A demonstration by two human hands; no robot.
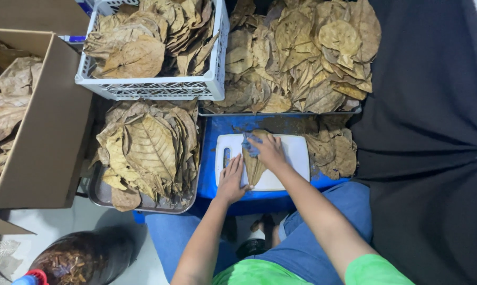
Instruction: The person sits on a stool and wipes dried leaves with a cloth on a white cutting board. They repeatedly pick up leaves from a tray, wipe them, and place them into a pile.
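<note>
L hand (231, 179) flat on 1 leaf (254, 168); R hand (270, 150) grip clamped on 1 blue cloth (250, 145).

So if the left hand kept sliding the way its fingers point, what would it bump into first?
Probably the blue cloth that the right hand presses on the dry leaf. The left hand points up the white cutting board, beside that leaf.

White crate of dry leaves (154, 87), cardboard box (48, 132), metal tray (98, 196), black bag (91, 256)
</note>
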